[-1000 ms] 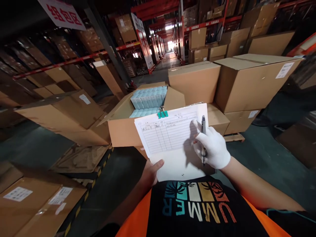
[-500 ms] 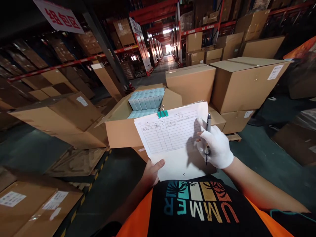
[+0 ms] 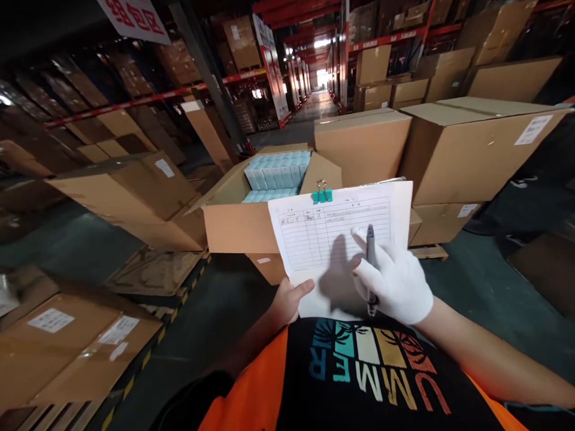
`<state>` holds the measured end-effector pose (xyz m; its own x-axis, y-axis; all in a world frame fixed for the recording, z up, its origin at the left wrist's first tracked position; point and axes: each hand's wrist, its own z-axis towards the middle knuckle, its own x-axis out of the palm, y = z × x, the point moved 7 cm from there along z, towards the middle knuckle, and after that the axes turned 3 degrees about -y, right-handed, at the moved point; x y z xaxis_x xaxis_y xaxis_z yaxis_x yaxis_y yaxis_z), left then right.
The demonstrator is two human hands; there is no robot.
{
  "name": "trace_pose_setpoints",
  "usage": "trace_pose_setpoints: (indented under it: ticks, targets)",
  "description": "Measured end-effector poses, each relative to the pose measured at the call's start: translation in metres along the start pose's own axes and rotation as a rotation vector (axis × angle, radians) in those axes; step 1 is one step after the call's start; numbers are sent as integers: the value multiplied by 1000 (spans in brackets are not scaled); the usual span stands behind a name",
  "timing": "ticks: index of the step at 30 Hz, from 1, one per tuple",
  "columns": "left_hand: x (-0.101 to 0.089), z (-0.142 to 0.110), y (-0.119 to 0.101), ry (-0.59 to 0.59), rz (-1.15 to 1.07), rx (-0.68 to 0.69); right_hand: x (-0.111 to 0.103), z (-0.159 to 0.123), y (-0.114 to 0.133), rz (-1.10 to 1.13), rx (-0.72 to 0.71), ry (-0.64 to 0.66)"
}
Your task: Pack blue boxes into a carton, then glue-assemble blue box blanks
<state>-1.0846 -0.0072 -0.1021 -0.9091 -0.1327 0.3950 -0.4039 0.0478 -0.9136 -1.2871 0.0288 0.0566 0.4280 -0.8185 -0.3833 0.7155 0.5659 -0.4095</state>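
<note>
My bare left hand [image 3: 291, 299] grips the lower left corner of a clipboard with paper sheets [image 3: 309, 257], its thumb lying on top and its other fingers hidden beneath. A green binder clip [image 3: 322, 196] pinches the sheets at the top edge. The top sheet carries a printed table, with handwriting in its upper rows. Over the right half of the paper is my right hand [image 3: 398, 284], in a white glove with some fingertips bare. It holds a pen [image 3: 371, 263] roughly upright, and its shadow falls on the page.
Just beyond the paper stands an open carton [image 3: 238, 230] holding rows of light blue boxes [image 3: 278, 170]. Large closed cartons [image 3: 467, 149] are stacked at the right, others [image 3: 135, 203] at the left on a wooden pallet [image 3: 155, 272]. Red-beamed racks [image 3: 269, 66] flank an aisle behind.
The view has shifted, so the cartons and paper appear further right. My right hand has moved lower and inward over the page with the pen. My left hand keeps its grip.
</note>
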Motion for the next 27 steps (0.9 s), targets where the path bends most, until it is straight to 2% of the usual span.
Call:
trace_pose_setpoints:
  ticks: [3, 6, 10, 13, 17, 23, 25, 27]
  targets:
    - [0, 2, 1, 48, -2, 42, 8, 9, 17, 30, -74, 87]
    - [-2, 2, 1, 57, 7, 73, 14, 13, 21, 53, -65, 114]
    - [-5, 1, 2, 21, -8, 42, 14, 11, 16, 78, -19, 37]
    - [-5, 0, 2, 11, -9, 34, 12, 5, 9, 188, 7, -19]
    - [-2, 1, 1, 71, -12, 37, 5, 1, -4, 398, 13, -69]
    - [-1, 3, 5, 121, 27, 39, -2, 3, -13, 468, -42, -137]
    - [-1, 4, 5, 113, 40, 37, -6, 3, -16, 564, 5, -162]
    - [-2, 5, 2, 90, 46, 66, -15, 3, -24, 740, 133, -217]
